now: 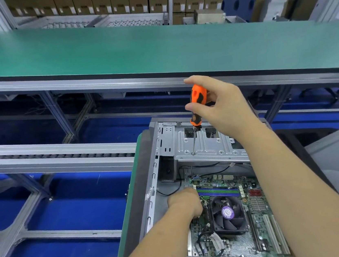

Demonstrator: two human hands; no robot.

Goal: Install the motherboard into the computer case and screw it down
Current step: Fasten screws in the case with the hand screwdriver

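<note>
The open grey computer case (148,173) lies on its side at the lower middle. Inside it rests the green motherboard (257,207) with its black CPU fan (228,215). My right hand (221,109) grips the orange-and-black handle of a screwdriver (196,103) from above. Its shaft runs down through a hole in the silver drive cage (209,144) toward the board's far left corner. My left hand (184,203) rests fingers-down on the board's left edge beside the memory slots; what its fingertips hold is hidden.
A long green bench top (133,47) crosses the view behind the case. Grey roller rails (50,155) and blue floor trays (68,215) lie to the left. Stacked cardboard boxes (106,1) fill the far shelves. A black cable (172,190) loops inside the case.
</note>
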